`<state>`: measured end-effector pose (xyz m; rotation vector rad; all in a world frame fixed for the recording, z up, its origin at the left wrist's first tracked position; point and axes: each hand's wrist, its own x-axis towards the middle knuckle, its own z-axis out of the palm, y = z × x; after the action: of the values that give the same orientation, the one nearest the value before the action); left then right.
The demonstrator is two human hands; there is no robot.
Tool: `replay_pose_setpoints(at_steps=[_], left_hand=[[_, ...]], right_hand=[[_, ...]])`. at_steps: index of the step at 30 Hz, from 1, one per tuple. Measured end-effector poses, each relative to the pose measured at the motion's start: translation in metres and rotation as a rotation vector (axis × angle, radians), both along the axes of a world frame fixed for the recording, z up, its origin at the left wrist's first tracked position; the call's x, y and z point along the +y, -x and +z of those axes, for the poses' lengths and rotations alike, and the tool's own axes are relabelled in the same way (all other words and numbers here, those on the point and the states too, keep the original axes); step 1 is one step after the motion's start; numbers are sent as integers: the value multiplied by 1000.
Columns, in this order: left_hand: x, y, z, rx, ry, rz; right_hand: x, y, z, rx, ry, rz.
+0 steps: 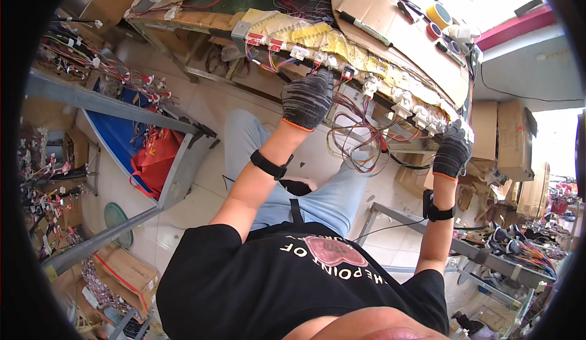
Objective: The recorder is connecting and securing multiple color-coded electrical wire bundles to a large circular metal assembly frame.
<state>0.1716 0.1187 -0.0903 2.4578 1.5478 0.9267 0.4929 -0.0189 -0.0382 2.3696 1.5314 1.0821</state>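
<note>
A row of white, red and black plug connectors runs along the bench's front edge, over yellow tape (317, 36). My left hand (307, 101), in a dark grey knit glove with an orange cuff, is closed at a white connector (330, 61) near the row's middle. What its fingertips pinch is hidden. At the row's right end my gloved right hand (452, 151) is closed against the white connectors (427, 120); its grip cannot be made out. Between my hands a looped bundle of thin coloured wires (360, 135) hangs from the row, below a black connector (348, 72).
On the bench's cardboard (409, 50) lie a marker (365, 28), tape rolls (439, 15) and pliers (405, 11). A metal rack with a blue bin (113, 135) and red bag (157, 157) stands left. Cardboard boxes (513, 138) and wire-laden racks (513, 251) are right.
</note>
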Motion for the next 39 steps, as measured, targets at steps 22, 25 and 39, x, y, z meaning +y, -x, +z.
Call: replay_pose_setpoints(at_steps=[22,25,39], left_hand=[[-36,85,-13,-310,-33,101],[-22,87,-22,-1333,362,114],[37,67,-35,-1543,1116,-34]], right_hand=[[-13,7,15,310,139,-108],[-22,-7,22,447,100,-97],[-15,223,9,1576,97,601]])
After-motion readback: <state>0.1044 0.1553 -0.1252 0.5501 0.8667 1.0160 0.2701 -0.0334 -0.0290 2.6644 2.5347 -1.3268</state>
